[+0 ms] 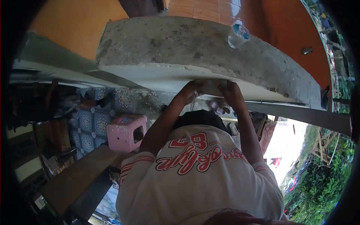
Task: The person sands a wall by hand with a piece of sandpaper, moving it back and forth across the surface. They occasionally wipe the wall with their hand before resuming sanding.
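Note:
My left hand (192, 91) and my right hand (231, 93) are raised in front of my chest, close to the pale side face of a low wall (150, 75). Between them, a flat, dull grey-brown piece (212, 90) is gripped at its two ends and overlaps that face in this view. Fingers of both hands curl round its edges; what the piece is I cannot tell. Just above my hands runs the rough grey concrete top (168, 43) of the wall. A clear plastic cup (237, 35) with a blue label stands on it, right of my hands.
A pink plastic stool (126, 133) is on the patterned blue tiles (84, 122) at left. Purple clogs (216, 107) lie on the ground below my hands. Another person (56, 99) is at the far left, near a brown tabletop (80, 178). Green plants (322, 187) grow at right.

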Tool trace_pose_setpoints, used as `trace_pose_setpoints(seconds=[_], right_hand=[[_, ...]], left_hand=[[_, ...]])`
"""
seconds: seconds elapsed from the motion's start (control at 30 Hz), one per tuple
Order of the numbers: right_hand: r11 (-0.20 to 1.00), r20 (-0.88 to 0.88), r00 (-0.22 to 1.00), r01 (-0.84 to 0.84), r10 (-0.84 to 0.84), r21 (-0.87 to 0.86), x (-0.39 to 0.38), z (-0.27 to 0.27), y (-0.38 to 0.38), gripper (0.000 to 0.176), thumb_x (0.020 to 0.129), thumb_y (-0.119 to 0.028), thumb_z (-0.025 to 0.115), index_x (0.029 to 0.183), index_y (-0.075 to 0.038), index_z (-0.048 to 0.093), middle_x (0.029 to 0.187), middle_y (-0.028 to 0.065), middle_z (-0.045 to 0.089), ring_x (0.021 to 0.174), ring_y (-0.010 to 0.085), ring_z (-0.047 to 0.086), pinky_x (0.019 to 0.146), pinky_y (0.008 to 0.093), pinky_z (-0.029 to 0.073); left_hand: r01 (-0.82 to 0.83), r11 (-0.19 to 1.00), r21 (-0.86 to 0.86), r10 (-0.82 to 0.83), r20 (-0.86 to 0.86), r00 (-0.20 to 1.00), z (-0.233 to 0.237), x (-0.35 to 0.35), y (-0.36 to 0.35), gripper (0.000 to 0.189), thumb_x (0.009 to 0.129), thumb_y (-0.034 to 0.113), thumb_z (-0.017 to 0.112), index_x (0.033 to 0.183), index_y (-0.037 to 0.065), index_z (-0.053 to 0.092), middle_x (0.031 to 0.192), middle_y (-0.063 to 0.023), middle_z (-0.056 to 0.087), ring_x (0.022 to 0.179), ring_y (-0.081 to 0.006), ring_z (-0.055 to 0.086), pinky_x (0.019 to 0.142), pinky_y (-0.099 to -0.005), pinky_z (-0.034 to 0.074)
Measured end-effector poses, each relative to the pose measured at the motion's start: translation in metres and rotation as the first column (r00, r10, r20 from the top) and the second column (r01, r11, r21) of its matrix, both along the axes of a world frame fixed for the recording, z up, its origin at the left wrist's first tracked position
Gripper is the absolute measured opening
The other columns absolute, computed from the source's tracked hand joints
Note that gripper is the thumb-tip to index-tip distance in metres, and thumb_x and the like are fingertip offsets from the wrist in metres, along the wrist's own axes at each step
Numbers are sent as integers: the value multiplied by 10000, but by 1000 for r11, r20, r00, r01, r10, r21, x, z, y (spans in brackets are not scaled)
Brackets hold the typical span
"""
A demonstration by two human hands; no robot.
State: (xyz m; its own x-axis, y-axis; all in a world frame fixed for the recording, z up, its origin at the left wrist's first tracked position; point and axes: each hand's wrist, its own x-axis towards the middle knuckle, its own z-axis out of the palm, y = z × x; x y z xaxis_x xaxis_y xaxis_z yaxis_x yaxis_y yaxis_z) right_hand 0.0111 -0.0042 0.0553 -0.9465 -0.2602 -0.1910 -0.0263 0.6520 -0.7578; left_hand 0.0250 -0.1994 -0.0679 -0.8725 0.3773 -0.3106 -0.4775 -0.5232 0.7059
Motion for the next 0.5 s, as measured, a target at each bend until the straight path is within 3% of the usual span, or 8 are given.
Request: trace_pose_setpoints(seconds=[0.03,0.07,0.1,0.17,0.23,0.37,0.43,0.5], right_hand=[[992,-47,999,-23,17,-122,-1,-20,-31,309,900,-221,592,1021,59,642,881,276,664,876,393,662,771,427,493],[980,-24,997,-75,71,-186,-2,-38,-59,338,916,-251,603,1037,64,637,879,221,675,829,295,640,754,393,485],[961,-2,993,-114,117,-251,-2,-48,-90,369,933,-280,614,1053,69,632,878,166,686,782,196,619,737,358,478],[968,103,962,-249,252,-40,-11,-62,-149,373,951,-277,599,1081,70,633,913,145,690,807,197,615,764,348,484],[903,101,956,-220,275,-370,-6,-82,-214,394,957,-284,597,1075,90,631,903,129,682,812,199,614,757,340,486],[792,360,849,-106,387,-601,-4,-79,-311,425,959,-288,601,1128,102,586,1037,160,637,908,207,624,798,343,519],[621,578,692,236,433,-748,0,-75,-340,447,946,-269,623,1216,71,516,1194,158,560,1031,220,597,853,378,535],[546,592,571,276,569,-791,-5,-77,-355,470,926,-255,651,1288,-15,469,1284,103,506,1137,230,553,939,423,503]], left_hand=[[-62,977,-203,37,-128,991,-3,7,-33,500,884,251,698,1298,35,516,1255,-81,564,1142,-203,555,970,-370,456],[-50,999,0,50,94,994,-15,2,-71,556,847,229,747,1316,60,500,1157,-40,619,1054,-197,606,894,-350,492],[-84,996,-19,85,72,994,-14,6,-106,511,851,215,742,1284,46,530,1138,-47,639,1022,-198,631,845,-329,515],[-102,974,-201,129,125,984,-5,13,-176,485,854,215,737,1264,41,546,1170,-63,634,1053,-201,626,857,-338,514],[-140,924,-356,201,142,969,14,21,-238,501,840,236,749,1250,22,558,1157,-71,638,1046,-205,624,874,-359,503],[-183,761,-623,283,65,957,70,31,-334,539,796,258,780,1229,9,579,1150,-91,652,1035,-219,627,894,-370,484],[-224,543,-809,216,-123,969,107,31,-359,511,748,274,807,1155,15,641,1096,-94,682,997,-225,638,898,-367,472],[-219,426,-878,181,-155,971,146,30,-363,491,738,278,809,1123,13,659,1071,-114,694,977,-239,651,894,-361,477]])
